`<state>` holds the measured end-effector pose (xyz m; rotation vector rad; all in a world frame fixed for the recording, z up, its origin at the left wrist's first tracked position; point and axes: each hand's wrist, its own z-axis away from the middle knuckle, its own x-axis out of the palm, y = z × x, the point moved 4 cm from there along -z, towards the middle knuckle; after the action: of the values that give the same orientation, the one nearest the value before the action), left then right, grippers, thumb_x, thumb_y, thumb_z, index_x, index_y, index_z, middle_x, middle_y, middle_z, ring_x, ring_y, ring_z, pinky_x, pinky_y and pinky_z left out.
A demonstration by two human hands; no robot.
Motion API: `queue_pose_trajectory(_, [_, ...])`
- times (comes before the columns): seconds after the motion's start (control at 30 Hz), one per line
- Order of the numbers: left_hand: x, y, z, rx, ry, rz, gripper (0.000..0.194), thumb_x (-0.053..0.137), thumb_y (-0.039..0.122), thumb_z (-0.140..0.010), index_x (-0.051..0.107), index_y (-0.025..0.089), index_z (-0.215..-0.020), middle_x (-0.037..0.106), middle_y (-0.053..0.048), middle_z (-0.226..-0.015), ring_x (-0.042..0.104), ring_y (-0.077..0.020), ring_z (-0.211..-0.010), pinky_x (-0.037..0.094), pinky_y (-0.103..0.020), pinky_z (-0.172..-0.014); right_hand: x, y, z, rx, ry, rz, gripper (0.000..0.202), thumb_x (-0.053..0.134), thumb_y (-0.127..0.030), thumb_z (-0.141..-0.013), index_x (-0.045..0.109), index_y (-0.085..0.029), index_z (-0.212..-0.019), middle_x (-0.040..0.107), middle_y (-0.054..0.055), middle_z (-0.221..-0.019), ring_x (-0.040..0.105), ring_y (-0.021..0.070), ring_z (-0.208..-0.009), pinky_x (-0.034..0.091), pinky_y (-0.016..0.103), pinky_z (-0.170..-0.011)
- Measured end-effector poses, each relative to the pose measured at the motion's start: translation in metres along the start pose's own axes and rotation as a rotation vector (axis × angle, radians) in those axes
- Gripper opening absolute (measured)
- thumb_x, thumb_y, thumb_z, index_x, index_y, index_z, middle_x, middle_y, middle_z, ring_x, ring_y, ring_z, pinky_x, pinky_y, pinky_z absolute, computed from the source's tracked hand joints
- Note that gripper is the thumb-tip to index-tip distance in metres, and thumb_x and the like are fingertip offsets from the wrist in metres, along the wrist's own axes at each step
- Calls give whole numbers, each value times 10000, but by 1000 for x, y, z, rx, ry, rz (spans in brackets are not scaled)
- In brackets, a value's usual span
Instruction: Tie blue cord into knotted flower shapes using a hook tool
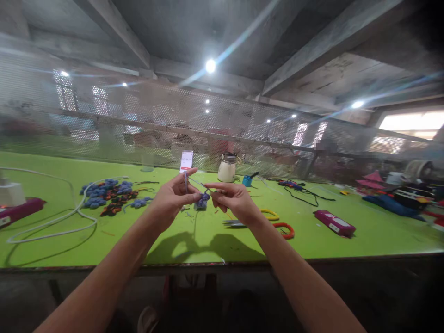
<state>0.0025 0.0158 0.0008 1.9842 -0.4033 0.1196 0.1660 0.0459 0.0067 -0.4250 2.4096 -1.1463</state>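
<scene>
My left hand is closed, pinching a small purple-blue crochet piece between thumb and fingers above the table. A strand of light blue yarn loops over its raised index finger and runs across to the work. My right hand is closed on a thin crochet hook, whose tip meets the top of the piece; most of the hook is hidden by the fingers. Below and beside the right wrist lie scissors with orange and yellow handles, partly covered by that arm.
On the green table, blue and dark crocheted flowers lie left beside a white cable. A phone, a cream jug and a blue pot stand behind the hands. A purple box lies right. Perforated screening runs behind.
</scene>
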Motion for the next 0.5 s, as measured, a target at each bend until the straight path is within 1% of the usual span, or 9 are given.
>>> queue_pose_trajectory(0.1, [0, 0, 0, 2, -15, -22, 764, 793, 130, -627, 479, 120, -1323, 639, 7, -702, 577, -131, -689, 427, -280, -707, -4, -3, 3, -1, -4, 53, 308, 669, -279, -776, 722, -169, -1059, 553, -32, -525, 385, 50, -407, 321, 201, -402])
queue_pose_trajectory(0.2, [-1, -1, 1, 8, -35, -65, 700, 777, 138, -653, 505, 124, -1298, 624, 13, -708, 566, -125, -697, 420, -278, -711, -6, -9, 7, -3, -61, 131, 287, 651, -259, -787, 728, -177, -1051, 538, -35, -529, 389, 53, -429, 336, 205, -430])
queue_pose_trajectory(0.27, [-1, -3, 0, 8, -53, -94, 661, 763, 141, -671, 517, 129, -1284, 623, 12, -718, 558, -122, -691, 416, -278, -700, -9, -15, 9, -20, -102, 211, 280, 622, -219, -802, 726, -179, -1058, 537, -33, -542, 401, 61, -466, 343, 208, -461])
queue_pose_trajectory(0.37, [0, -6, 0, -1, -83, -125, 639, 750, 149, -688, 514, 130, -1282, 630, 9, -717, 548, -117, -665, 410, -282, -678, -11, -26, 12, -49, -179, 389, 305, 572, -163, -823, 711, -166, -1095, 599, -10, -605, 419, 71, -510, 351, 212, -503])
queue_pose_trajectory(0.5, [1, -9, -1, -13, -110, -149, 626, 745, 166, -700, 508, 115, -1278, 641, 2, -721, 551, -118, -671, 412, -285, -691, -13, -40, 15, -91, -270, 659, 325, 523, -161, -860, 690, -178, -1139, 698, 33, -748, 471, 88, -563, 370, 220, -554])
